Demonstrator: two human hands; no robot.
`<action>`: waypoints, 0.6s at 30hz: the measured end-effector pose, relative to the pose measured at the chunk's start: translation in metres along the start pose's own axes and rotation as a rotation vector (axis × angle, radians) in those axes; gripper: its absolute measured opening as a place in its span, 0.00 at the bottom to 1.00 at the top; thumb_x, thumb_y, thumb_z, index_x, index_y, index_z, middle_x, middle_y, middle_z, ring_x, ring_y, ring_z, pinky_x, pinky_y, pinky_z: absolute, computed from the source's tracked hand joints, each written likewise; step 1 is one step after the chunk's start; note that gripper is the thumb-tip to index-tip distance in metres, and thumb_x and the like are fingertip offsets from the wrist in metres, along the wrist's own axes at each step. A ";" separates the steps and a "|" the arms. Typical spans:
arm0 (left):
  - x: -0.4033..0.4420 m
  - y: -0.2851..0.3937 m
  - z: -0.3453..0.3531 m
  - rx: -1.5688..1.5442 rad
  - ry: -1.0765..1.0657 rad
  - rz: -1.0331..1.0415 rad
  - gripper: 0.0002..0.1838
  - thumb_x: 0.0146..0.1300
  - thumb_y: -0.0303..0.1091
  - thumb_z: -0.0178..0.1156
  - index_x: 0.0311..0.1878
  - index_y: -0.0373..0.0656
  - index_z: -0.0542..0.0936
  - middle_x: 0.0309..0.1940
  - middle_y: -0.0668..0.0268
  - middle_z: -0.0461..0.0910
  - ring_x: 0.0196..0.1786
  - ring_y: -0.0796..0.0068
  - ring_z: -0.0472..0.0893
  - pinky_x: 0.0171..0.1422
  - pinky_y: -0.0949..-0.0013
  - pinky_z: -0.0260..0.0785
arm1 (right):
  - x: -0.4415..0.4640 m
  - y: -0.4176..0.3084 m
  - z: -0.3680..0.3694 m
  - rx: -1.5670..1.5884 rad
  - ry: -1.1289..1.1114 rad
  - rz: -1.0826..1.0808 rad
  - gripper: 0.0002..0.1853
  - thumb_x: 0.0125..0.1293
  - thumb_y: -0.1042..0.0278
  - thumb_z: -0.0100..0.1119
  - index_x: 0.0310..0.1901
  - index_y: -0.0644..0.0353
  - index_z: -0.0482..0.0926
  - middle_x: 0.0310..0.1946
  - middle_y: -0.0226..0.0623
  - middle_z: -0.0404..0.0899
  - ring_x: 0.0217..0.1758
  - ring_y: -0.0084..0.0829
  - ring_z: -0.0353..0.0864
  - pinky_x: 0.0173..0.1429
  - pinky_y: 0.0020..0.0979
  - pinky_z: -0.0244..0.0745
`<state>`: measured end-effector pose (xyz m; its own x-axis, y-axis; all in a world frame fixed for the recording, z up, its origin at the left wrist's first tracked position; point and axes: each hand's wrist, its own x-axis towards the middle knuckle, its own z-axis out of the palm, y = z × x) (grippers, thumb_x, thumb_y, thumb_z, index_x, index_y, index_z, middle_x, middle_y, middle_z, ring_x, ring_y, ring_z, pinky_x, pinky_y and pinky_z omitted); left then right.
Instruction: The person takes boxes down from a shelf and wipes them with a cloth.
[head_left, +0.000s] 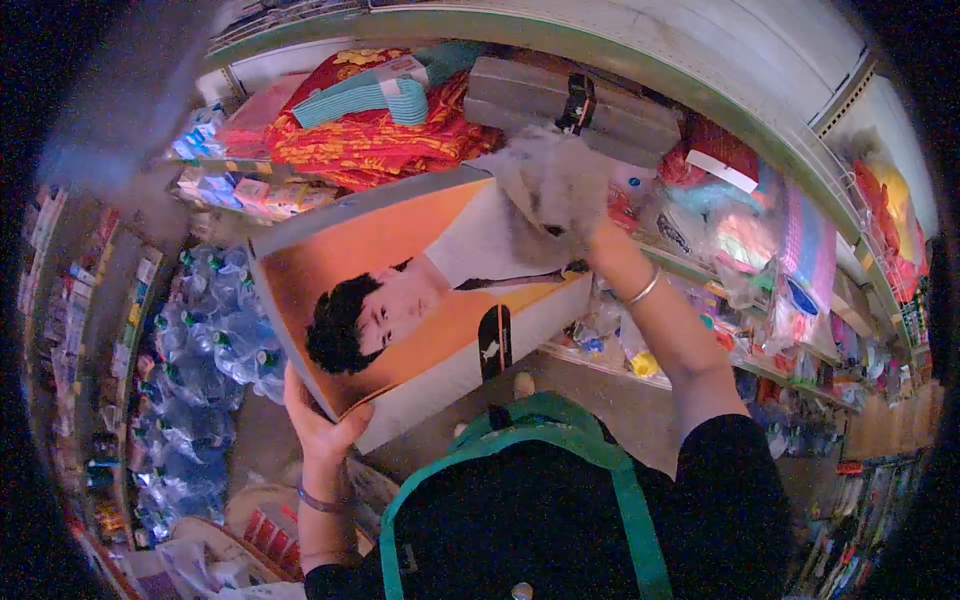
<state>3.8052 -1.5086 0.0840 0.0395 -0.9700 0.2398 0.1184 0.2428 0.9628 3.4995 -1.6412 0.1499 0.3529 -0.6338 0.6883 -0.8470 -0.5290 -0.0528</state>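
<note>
Box [440,285], rectangular, fills left grip [328,420]; right grip [612,255] holds crumpled grey cloth [555,190].

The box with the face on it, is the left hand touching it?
Touching. The head view shows the left hand holding the box at its lower left corner, thumb over the near side.

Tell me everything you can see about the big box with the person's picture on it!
The box is flat and looks like cardboard. Its wide face is orange, printed with a person in a pale shirt and dark tie. The sides are greyish, one with a black label. It sits slanted in front of the shelves, its lower left corner in the left hand. A blurry grey cloth in the right hand covers its upper right corner.
</note>
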 end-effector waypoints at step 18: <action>-0.001 -0.006 -0.014 0.101 0.072 0.067 0.47 0.30 0.40 0.69 0.57 0.33 0.59 0.50 0.62 0.66 0.53 0.68 0.67 0.58 0.66 0.57 | -0.018 0.090 0.053 0.156 0.161 0.209 0.16 0.56 0.64 0.46 0.45 0.59 0.70 0.43 0.43 0.71 0.47 0.39 0.69 0.52 0.35 0.63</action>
<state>3.8186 -1.5089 0.0761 0.1155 -0.9476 0.2978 0.0130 0.3012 0.9535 3.4379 -1.7074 0.0939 0.0994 -0.6469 0.7560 -0.8187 -0.4850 -0.3073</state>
